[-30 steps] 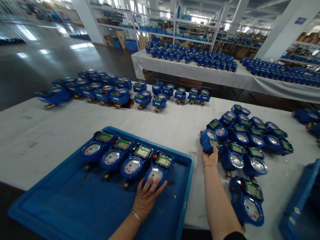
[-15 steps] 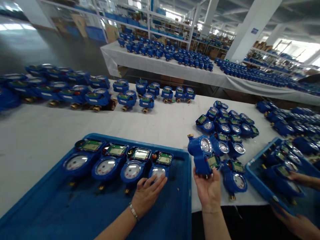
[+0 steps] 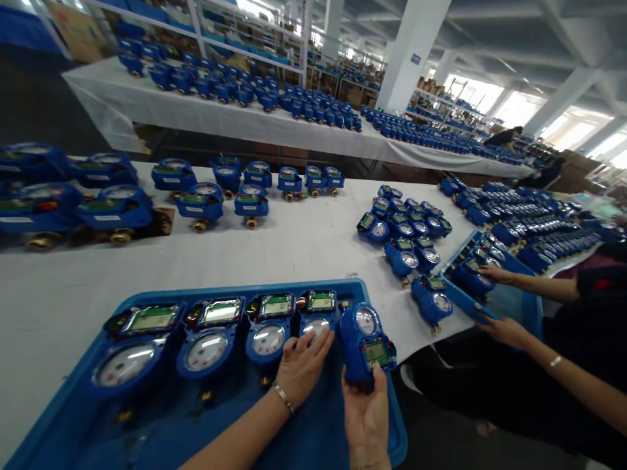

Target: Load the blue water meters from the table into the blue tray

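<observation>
At the lower middle of the frame the right hand (image 3: 366, 418) has its grip closed around the lower end of a blue meter (image 3: 365, 339), thumb laid by the green display, holding it upright over the right end of the blue tray (image 3: 323, 437). Just left of it the left hand (image 3: 300, 371) lies flat with fingers spread and grip released, fingertips touching the dial of the end meter (image 3: 321, 303) of a row in the tray; three more meters (image 3: 208, 339) sit side by side to its left. The tray rests on the white tabletop (image 3: 304, 251). At centre right is a cluster of meters (image 3: 406, 238), and beside it a co-worker's hands (image 3: 507, 331) rest on a second tray (image 3: 519, 307).
</observation>
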Motion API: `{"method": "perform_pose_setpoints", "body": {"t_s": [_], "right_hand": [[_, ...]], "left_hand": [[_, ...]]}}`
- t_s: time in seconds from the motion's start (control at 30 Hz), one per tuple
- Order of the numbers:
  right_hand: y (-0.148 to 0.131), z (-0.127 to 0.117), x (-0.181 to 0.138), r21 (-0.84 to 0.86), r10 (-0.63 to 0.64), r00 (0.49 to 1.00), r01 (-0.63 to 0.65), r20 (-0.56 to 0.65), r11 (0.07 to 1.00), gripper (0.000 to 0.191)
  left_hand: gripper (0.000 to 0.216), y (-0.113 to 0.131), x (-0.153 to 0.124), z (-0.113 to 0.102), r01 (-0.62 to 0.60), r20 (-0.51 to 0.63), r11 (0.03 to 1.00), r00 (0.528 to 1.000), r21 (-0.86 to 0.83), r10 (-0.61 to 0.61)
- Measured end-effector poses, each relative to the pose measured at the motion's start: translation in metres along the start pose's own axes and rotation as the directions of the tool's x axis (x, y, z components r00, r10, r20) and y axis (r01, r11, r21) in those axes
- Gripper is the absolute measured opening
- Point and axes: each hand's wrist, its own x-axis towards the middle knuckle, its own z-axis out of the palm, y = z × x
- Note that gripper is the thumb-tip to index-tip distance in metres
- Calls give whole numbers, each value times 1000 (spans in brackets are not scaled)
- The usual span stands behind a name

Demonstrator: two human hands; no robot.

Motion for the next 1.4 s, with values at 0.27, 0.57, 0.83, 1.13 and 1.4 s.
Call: {"method": "perform_pose_setpoints", "body": {"t_s": [0.27,0.57,0.83,1.13,1.4], "right_hand": [[20,-1,13,25,-199,977,201,-78,979,43],[39,2,21,98,-109,986,122,-129,988,45],[49,17,45,82,-195,981,196,-26,977,56],[44,39,68,73,-125,992,124,4,990,76],[-44,7,33,-400,-13,995,-27,-98,916,66]], "left_hand": [[36,-4,12,-14,-75,-98,997,992,-6,74],[40,-5,17,-14,-117,-32,992,992,37,118],[39,0,23,-13,-128,-45,991,991,22,129],[48,-8,25,9,-177,-52,980,982,89,182],[62,-11,37,19,-167,-67,986,984,-15,166]]}}
